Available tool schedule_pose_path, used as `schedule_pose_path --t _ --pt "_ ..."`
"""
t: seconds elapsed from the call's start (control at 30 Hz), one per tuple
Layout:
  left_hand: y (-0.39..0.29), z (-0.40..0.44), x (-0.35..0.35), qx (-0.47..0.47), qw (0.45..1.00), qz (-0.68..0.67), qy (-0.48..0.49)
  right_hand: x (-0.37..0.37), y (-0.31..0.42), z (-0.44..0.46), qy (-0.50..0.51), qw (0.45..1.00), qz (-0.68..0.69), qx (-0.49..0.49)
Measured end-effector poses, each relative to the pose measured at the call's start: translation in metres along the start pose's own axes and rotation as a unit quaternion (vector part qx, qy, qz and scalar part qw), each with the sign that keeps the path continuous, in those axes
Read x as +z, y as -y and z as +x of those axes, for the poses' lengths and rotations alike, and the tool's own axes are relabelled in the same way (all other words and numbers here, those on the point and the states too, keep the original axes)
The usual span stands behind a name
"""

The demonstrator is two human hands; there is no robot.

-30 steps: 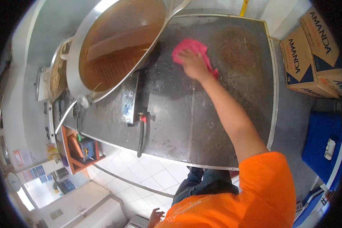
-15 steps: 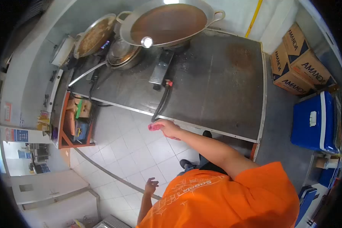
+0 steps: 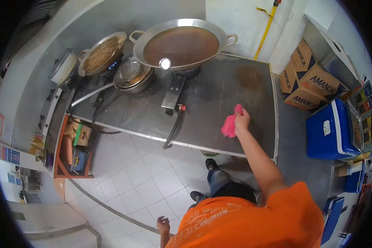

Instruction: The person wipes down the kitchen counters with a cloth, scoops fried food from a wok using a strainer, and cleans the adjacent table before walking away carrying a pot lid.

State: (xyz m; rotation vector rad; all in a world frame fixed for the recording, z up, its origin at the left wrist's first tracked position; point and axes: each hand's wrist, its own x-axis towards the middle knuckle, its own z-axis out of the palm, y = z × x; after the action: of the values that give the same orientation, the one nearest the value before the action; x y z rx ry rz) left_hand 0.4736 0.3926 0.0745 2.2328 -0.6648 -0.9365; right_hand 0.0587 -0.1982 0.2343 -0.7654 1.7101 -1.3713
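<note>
See dark metal worktop (image 3: 206,109) below grip of R hand (image 3: 242,120), most of it off to L. Beyond grip & L, note big 2-handled wok (image 3: 157,28) w/ wide pool of brown liquid (image 3: 182,47), bare silver rim showing all round. Beyond grip & R, find stacked AMANDA cartons (image 3: 314,80); can't see contents. R of grip, well apart, spot blue cooler (image 3: 321,134); can't see inside either.

Far L of grip & lower, past worktop's front edge, see orange shelf frame (image 3: 60,144) holding boxes & packs, incl. bit of bright green (image 3: 77,134). Further L than wok, see smaller pan (image 3: 113,63) w/ brown crumbly food (image 3: 101,51) across most of it. Btw that pan & wok, a bit nearer, find steel pot (image 3: 142,86) w/ mesh strainer (image 3: 129,70) on top, long handle out to L; glimpse orange-brown stuff in pot, mostly hidden. Farthest L up top, see white pot (image 3: 65,69), contents unclear.

Clamp pink cloth (image 3: 228,126) in R hand, bunched & drooping L of fingers, over worktop nr front edge; can't tell if touching. Hang L hand (image 3: 163,224) well below & L of grip, over floor tiles (image 3: 149,182), fingers loosely apart. Last, smallest: round dial (image 3: 164,63) on wok's near rim.
</note>
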Motion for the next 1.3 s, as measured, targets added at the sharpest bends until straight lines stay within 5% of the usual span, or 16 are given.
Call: schedule_pose_path --t 0.07,0.13,0.17,0.23,0.33,0.47,0.53,0.6,0.77,0.97,1.03,1.1,1.27,1.3 --pt "-0.084 0.049 0.026 0.091 0.996 0.01 -0.02 -0.013 -0.013 0.053 -0.021 0.991 -0.128 -0.036" --pt "-0.226 0.087 0.053 0.121 0.989 -0.079 0.0 -0.003 -0.088 0.121 -0.11 0.867 -0.449 -0.187" --pt "-0.264 0.123 0.071 0.152 0.986 -0.074 0.006 -0.001 -0.089 0.122 -0.107 0.87 -0.447 -0.178" --pt "-0.372 0.172 0.106 0.295 0.954 0.016 -0.046 -0.001 -0.067 0.12 0.04 0.779 -0.571 -0.256" --pt "-0.461 0.264 0.17 0.413 0.904 0.041 -0.1 0.024 -0.053 0.159 0.03 0.746 -0.614 -0.256" --pt "-0.546 0.304 0.212 0.296 0.949 0.085 -0.071 0.088 -0.057 0.269 -0.005 0.733 -0.611 -0.299" --pt "-0.553 0.315 0.227 0.219 0.971 0.087 -0.03 0.128 -0.045 0.313 -0.003 0.739 -0.584 -0.335" --pt "-0.533 0.334 0.244 0.278 0.948 0.006 -0.152 0.168 -0.034 0.345 0.015 0.748 -0.566 -0.347" --pt "-0.539 0.348 0.238 0.24 0.958 0.044 -0.153 0.216 -0.026 0.362 0.08 0.745 -0.539 -0.385" --pt "-0.525 0.407 0.222 0.337 0.927 -0.136 -0.094 0.251 -0.042 0.298 0.182 0.753 -0.51 -0.374" --pt "-0.526 0.422 0.208 0.328 0.936 -0.086 -0.092 0.272 -0.05 0.258 0.185 0.745 -0.509 -0.39" --pt "-0.529 0.437 0.195 0.319 0.943 -0.036 -0.09 0.294 -0.063 0.219 0.071 0.765 -0.482 -0.422" --pt "-0.535 0.486 0.175 0.347 0.935 -0.001 -0.072 0.328 -0.08 0.182 0.094 0.776 -0.451 -0.43" --pt "-0.532 0.501 0.174 0.354 0.933 -0.022 -0.062 0.332 -0.077 0.178 0.178 0.771 -0.409 -0.454"
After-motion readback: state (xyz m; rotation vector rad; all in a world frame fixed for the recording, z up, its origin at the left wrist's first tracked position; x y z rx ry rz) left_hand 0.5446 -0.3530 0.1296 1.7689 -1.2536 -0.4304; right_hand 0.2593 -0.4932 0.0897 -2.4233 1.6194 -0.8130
